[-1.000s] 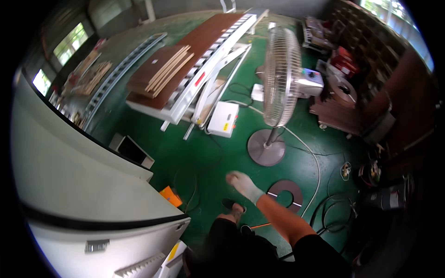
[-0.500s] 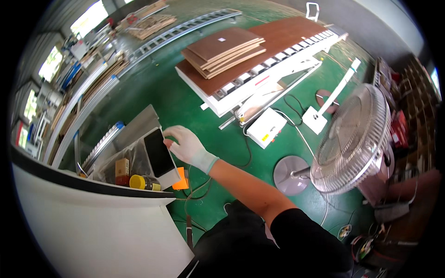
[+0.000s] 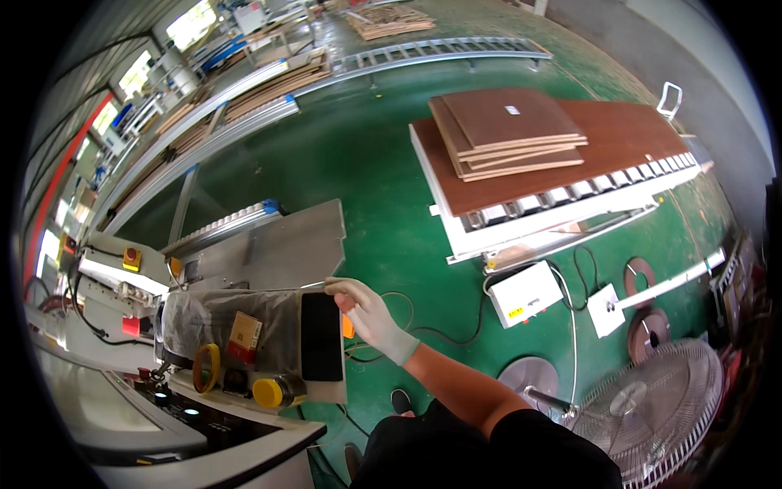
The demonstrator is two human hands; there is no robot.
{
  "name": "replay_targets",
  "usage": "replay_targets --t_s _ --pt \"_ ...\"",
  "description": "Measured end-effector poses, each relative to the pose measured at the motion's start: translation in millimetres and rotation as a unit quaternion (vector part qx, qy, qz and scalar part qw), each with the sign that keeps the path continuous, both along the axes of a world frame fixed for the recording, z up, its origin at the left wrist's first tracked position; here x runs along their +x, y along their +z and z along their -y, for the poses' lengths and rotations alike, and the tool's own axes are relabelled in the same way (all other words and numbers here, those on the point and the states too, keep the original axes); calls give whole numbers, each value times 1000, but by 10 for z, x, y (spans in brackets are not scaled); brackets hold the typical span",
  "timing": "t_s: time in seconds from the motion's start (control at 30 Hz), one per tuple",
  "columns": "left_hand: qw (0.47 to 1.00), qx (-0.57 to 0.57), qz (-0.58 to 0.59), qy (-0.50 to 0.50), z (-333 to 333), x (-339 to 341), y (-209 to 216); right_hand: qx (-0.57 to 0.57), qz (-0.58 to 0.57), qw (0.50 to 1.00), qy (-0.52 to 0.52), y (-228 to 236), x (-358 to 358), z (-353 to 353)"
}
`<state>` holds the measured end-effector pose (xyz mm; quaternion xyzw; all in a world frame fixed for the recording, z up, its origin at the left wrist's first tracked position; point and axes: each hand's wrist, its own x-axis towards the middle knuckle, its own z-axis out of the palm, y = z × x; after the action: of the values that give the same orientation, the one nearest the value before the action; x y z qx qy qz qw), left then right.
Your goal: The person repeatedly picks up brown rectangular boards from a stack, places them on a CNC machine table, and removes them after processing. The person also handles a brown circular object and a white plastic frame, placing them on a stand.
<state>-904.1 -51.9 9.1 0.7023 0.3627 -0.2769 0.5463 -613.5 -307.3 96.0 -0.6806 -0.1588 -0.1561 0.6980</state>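
Note:
My right hand [image 3: 373, 319], in a white glove with a bare fingertip showing, is at the far right corner of a machine's top. Its fingers are curled together by the end of a thin silvery strip [image 3: 314, 286]; whether they grip it I cannot tell. Just below the hand lies a flat black rectangular thing [image 3: 322, 336]. Left of that, on clear plastic sheeting [image 3: 191, 322], are a small brown and red box [image 3: 244, 337], a yellow tape roll [image 3: 206, 367] and a jar with a yellow lid [image 3: 269, 393]. My left hand is out of view.
A control panel with a screen [image 3: 106, 403] stands at lower left. Brown boards [image 3: 513, 122] are stacked on a roller table [image 3: 619, 134] at right. A floor fan [image 3: 643, 407], a white box [image 3: 525, 293] and cables lie on the green floor's right side.
The view has swung left, bringing in the control panel, tape roll and more of the machine. My right hand has moved from beside the black rectangle to its far edge.

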Motion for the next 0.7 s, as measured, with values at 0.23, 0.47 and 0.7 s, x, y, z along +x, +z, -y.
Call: replay_targets --t_s 0.23,0.47,0.7 --pt "998 -8 8 66 428 271 -45 -11 -8 1000 21 -93 250 -59" --pt "991 2 26 129 522 50 -12 53 -19 995 81 -199 296 -69" --pt "988 10 73 137 332 -84 80 32 -30 998 46 -273 280 -111"
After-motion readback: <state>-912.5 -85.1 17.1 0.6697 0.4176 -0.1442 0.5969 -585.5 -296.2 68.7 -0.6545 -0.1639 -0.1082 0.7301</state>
